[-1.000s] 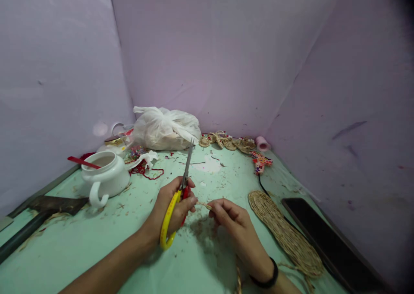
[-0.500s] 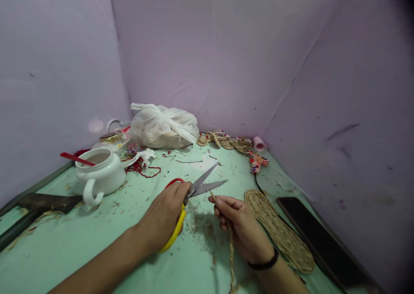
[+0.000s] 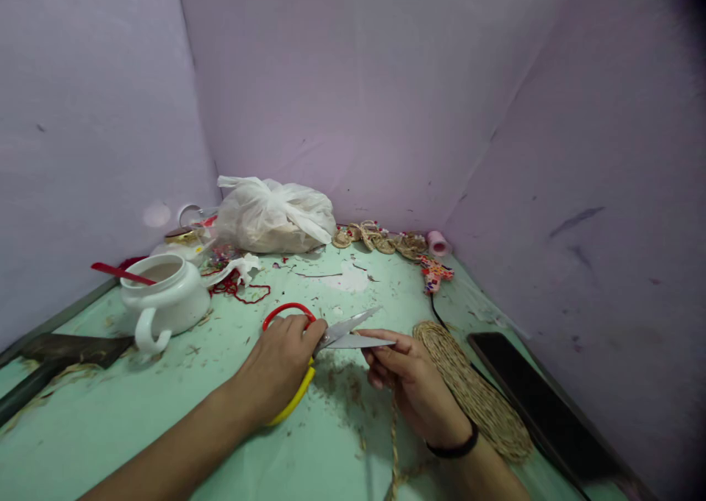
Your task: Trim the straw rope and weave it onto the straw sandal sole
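Surface: we record a pale green tabletop point(image 3: 309, 471), strewn with straw scraps point(image 3: 350, 387), densest around the middle; a whitish patch point(image 3: 353, 276) lies towards the far edge. Room: lilac walls enclose it on three sides, the back wall point(image 3: 342, 96) creased and flecked with small dark marks, the right wall point(image 3: 579, 155) bearing longer smudges.

Hands: the left hand point(image 3: 279, 372) is curled closely round the red and yellow handles of the scissors point(image 3: 353, 332) over the tabletop's middle, blades partly spread. The right hand point(image 3: 422, 391) pinches a braided straw cord point(image 3: 393, 435), which hangs below it towards the near edge. One blade overlaps the right fingertips; we cannot tell whether it touches the cord.

Right edge: a woven straw sole point(image 3: 474, 394) lies beside the right hand, a black phone-like slab point(image 3: 540, 405) beyond it. Far right corner: a pink spool point(image 3: 437, 243), with a beaded piece point(image 3: 435, 271) just in front. Far edge: small woven pieces point(image 3: 375, 237) in a row, then a knotted white bag point(image 3: 270, 218) near the left corner. Left edge: a white pot point(image 3: 176, 306) and a dark-bladed tool point(image 3: 77, 348).
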`<state>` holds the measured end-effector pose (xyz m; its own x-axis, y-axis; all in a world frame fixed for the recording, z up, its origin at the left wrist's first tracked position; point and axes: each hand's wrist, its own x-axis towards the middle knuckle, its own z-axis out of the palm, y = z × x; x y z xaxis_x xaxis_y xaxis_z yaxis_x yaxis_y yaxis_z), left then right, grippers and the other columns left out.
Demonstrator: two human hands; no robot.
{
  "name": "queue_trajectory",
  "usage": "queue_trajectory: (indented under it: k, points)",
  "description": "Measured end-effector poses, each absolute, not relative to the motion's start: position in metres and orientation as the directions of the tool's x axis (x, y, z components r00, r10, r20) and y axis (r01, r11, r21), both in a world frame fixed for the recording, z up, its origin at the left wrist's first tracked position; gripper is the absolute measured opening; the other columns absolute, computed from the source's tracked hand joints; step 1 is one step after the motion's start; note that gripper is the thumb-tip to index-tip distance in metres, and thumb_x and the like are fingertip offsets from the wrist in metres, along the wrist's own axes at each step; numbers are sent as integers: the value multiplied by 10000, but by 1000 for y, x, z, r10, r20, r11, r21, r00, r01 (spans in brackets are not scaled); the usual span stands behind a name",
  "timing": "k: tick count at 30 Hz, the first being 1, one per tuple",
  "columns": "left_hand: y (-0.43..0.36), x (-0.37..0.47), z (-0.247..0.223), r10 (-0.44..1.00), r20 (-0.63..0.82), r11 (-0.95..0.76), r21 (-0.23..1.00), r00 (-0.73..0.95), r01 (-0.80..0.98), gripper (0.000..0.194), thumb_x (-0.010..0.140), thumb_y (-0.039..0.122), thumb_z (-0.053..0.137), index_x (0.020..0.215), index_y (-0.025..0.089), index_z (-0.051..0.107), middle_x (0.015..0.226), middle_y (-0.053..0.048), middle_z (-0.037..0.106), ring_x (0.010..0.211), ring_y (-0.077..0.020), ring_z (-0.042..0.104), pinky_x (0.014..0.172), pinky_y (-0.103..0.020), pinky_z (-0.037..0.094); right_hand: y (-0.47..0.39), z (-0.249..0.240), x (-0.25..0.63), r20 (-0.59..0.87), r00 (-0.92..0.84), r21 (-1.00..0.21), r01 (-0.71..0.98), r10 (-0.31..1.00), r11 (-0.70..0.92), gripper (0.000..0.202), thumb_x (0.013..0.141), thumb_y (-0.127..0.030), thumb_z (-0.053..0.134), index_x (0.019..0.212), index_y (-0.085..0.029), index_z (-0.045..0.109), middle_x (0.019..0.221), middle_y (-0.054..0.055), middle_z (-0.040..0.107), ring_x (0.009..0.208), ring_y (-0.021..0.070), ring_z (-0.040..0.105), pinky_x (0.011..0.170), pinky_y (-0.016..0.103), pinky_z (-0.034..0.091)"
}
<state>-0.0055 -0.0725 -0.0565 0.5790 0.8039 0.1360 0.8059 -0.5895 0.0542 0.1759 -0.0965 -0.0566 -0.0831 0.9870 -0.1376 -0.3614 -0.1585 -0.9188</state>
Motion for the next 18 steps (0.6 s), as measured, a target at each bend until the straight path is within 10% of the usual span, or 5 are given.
queue_trajectory:
  k: [18]
  points:
    - [-72,-3,-60,801,122,-596,76,586,799,408,709,52,402,1091,187,442,928,-85,510,815,-210,457,704,-337,377,-97,-58,174,-120,-51,-962,-242,992,-128,214,590,-188,619,780,-132,697,480,-49,486,372,44,356,385,194,245]
